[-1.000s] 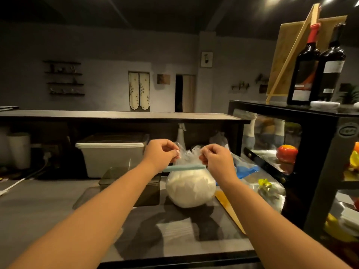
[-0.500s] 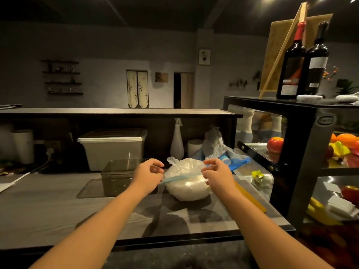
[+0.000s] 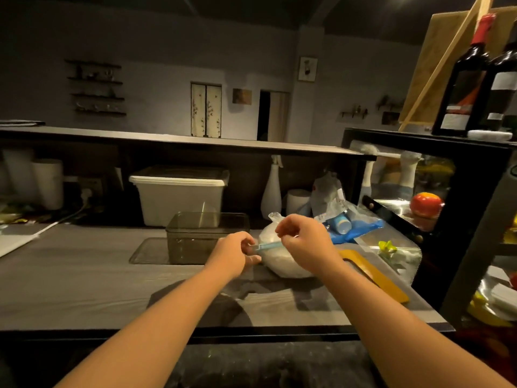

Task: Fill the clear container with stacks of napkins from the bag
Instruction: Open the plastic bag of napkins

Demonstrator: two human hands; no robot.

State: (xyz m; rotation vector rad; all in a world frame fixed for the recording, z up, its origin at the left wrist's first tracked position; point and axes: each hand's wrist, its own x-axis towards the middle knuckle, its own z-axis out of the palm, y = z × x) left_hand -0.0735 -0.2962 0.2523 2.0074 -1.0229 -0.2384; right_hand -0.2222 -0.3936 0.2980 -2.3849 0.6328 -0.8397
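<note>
A clear plastic bag (image 3: 282, 261) stuffed with white napkins lies on the grey counter (image 3: 84, 281), its blue zip strip running across the top. My left hand (image 3: 233, 254) pinches the left end of that strip. My right hand (image 3: 303, 243) pinches the bag's upper edge just right of it, over the bag. The clear container (image 3: 201, 236) stands directly left of the bag, behind my left hand, with nothing visible inside; it sits on a clear flat lid.
A white lidded bin (image 3: 179, 193) stands behind the container, a white vase (image 3: 270, 191) and more plastic bags (image 3: 341, 217) to the right. A yellow board (image 3: 375, 275) lies right of the bag. A black display case (image 3: 436, 208) with wine bottles (image 3: 470, 79) on top bounds the right side.
Both hands and the bag have come down from a lifted position onto the counter. The hands moved closer together on the bag's zip end, and the bag now lies lower and tilted.
</note>
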